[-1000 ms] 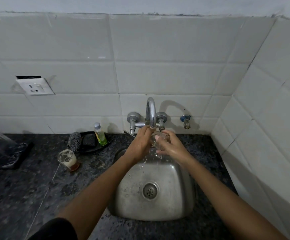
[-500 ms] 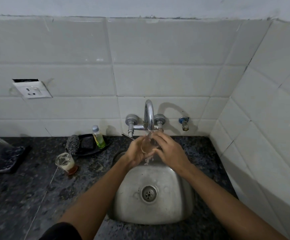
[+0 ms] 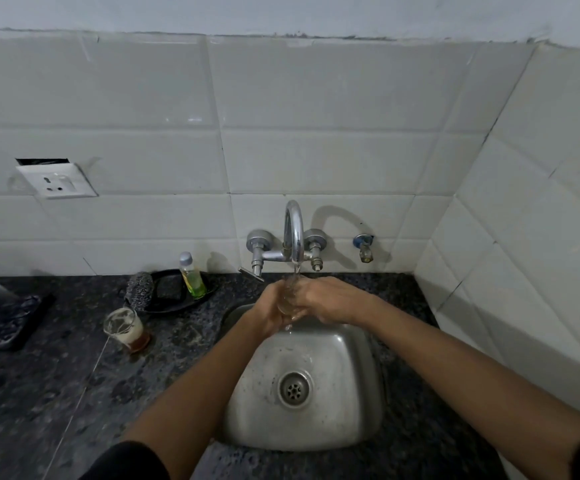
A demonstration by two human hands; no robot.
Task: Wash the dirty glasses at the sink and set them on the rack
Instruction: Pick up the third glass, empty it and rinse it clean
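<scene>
- Your left hand and right hand both wrap one glass, held under the tap over the back edge of the sink. Both grips are closed round it; fingers hide most of the glass.
- Water is running onto the glass rim. Judgement: rinse step, mid-wash.
- Keep the mouth tilted into the stream so water flushes the inside, and turn the glass with one hand while the other steadies the base.
- Wet glass is likely slippery: keep it low over the basin, not over the surface.
- Second dirty glass, brown residue at the bottom, stands on the surface left of the sink, just in front of the black tray holding the scrubber and soap bottle.
- Rack: can't confirm it. A dark object with something clear on it sits at the left edge, partly out of frame; may be it.
- Room: the wall closes in right of the sink, so exit left. Pass in front of the dirty glass, and mind the tap handles just behind your hands.
</scene>
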